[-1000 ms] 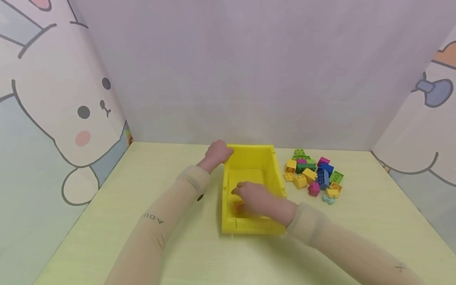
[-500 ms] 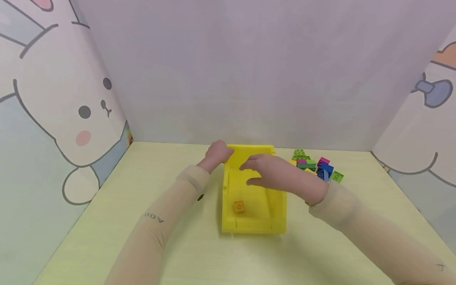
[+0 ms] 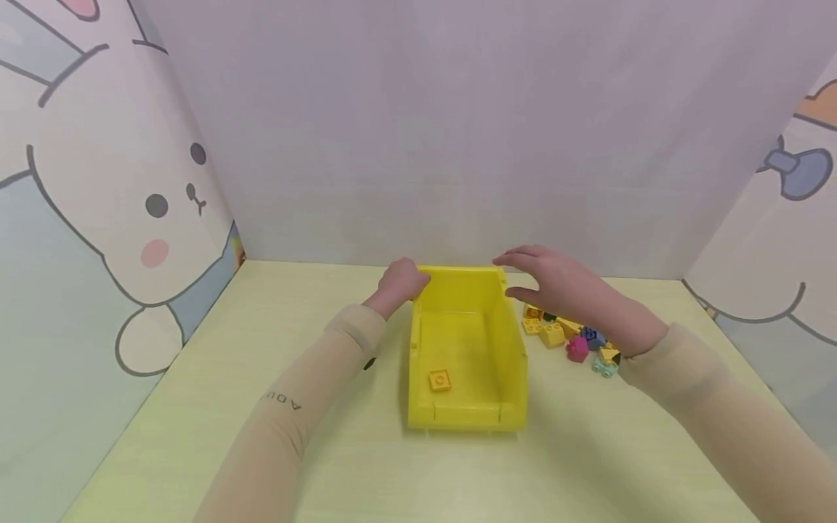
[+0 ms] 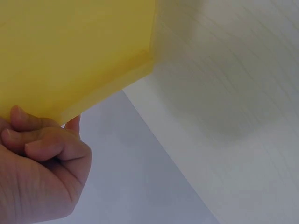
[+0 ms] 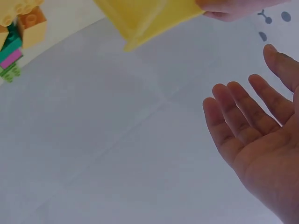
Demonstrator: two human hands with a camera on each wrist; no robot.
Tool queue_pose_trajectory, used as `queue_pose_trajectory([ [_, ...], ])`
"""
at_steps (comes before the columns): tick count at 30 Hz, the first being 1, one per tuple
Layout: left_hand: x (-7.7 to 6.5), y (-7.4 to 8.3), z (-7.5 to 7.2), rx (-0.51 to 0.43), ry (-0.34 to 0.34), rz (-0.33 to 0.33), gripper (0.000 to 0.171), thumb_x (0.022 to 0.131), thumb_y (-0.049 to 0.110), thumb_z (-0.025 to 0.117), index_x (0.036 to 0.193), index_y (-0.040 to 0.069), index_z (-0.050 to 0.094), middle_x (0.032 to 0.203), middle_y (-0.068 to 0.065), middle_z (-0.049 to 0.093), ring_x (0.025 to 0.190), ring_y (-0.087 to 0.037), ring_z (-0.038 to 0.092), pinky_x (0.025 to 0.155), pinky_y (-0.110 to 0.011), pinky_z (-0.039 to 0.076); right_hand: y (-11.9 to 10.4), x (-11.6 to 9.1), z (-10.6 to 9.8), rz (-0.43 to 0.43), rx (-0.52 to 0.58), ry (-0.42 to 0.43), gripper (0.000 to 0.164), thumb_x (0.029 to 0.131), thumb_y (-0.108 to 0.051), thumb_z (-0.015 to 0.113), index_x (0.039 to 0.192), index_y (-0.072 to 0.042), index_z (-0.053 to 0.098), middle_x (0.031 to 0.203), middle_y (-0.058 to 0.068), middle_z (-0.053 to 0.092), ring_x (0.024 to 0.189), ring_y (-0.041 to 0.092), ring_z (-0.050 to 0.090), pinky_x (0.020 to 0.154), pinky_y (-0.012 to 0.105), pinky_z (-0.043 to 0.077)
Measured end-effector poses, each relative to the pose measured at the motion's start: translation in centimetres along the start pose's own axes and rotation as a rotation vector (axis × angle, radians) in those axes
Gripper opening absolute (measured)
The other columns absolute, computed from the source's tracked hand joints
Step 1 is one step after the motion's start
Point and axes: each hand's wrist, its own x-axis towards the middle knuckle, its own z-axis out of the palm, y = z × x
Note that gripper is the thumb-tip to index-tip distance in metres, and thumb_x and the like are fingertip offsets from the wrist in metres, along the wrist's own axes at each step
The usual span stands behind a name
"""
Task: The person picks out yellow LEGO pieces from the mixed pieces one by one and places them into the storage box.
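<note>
A yellow plastic bin [image 3: 467,418] stands mid-table, its low front edge toward me. My left hand [image 3: 400,283] grips the bin's far left corner; in the left wrist view its fingers [image 4: 60,144] curl at the yellow wall. Inside the bin, near the front, lies one orange-yellow toy brick [image 3: 440,380]. My right hand [image 3: 569,290] is raised past the bin's far right corner, over the brick pile. Its fingers are spread and hold nothing, as the right wrist view shows with the palm [image 5: 271,158]. The hand hides part of the pile in the head view.
Right of the bin lie several loose toy bricks, among them a magenta brick [image 3: 577,349], a yellow brick [image 3: 552,335] and a light blue wheeled piece [image 3: 604,367]. A pale curtain [image 3: 458,131] hangs behind the table. Printed rabbit panels [image 3: 131,218] flank both sides.
My right hand has left the bin's inside, moving up and to the right over the pile. The orange-yellow brick now lies uncovered in the bin. My left hand keeps its grip.
</note>
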Motion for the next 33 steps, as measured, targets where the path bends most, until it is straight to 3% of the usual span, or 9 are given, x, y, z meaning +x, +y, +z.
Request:
queue_pose_trajectory([
  [11, -0.3, 0.2, -0.3, 0.014, -0.005, -0.003, 0.043, 0.093, 0.029, 0.048, 0.054, 0.011, 0.04, 0.049, 0.002, 0.035, 0.039, -0.011, 0.027, 0.04, -0.022, 0.024, 4.8, -1.1, 3.4, 0.083, -0.001, 0.003, 0.06, 0.082, -0.019, 0.074, 0.135, -0.009, 0.049, 0.135, 0.017, 0.048, 0.121, 0.039, 0.047, 0.093, 0.052, 0.044],
  [19, -0.3, 0.3, -0.3, 0.02, 0.001, -0.003, 0.046, 0.093, 0.03, 0.048, 0.053, 0.011, 0.039, 0.048, 0.002, 0.035, 0.039, -0.011, 0.026, 0.039, -0.022, 0.023, 7.7, -2.3, 7.1, 0.111, -0.012, -0.039, 0.06, 0.084, -0.018, 0.071, 0.137, -0.005, 0.045, 0.138, 0.023, 0.043, 0.124, 0.044, 0.041, 0.091, 0.054, 0.045],
  [26, -0.2, 0.2, -0.2, 0.018, 0.006, 0.001, 0.044, 0.094, 0.03, 0.048, 0.054, 0.011, 0.04, 0.049, 0.002, 0.035, 0.039, -0.011, 0.028, 0.04, -0.022, 0.024, 9.2, -2.8, 10.1, 0.216, -0.018, -0.132, 0.056, 0.083, -0.019, 0.072, 0.134, -0.007, 0.05, 0.135, 0.024, 0.046, 0.12, 0.045, 0.045, 0.089, 0.055, 0.046],
  [33, -0.1, 0.1, -0.2, 0.009, -0.002, 0.006, 0.044, 0.094, 0.029, 0.047, 0.055, 0.011, 0.04, 0.049, 0.002, 0.035, 0.039, -0.011, 0.027, 0.04, -0.022, 0.024, 10.0, -2.8, 12.3, 0.226, -0.034, -0.153, 0.052, 0.082, -0.016, 0.072, 0.129, -0.002, 0.054, 0.127, 0.024, 0.052, 0.114, 0.043, 0.051, 0.09, 0.056, 0.045],
])
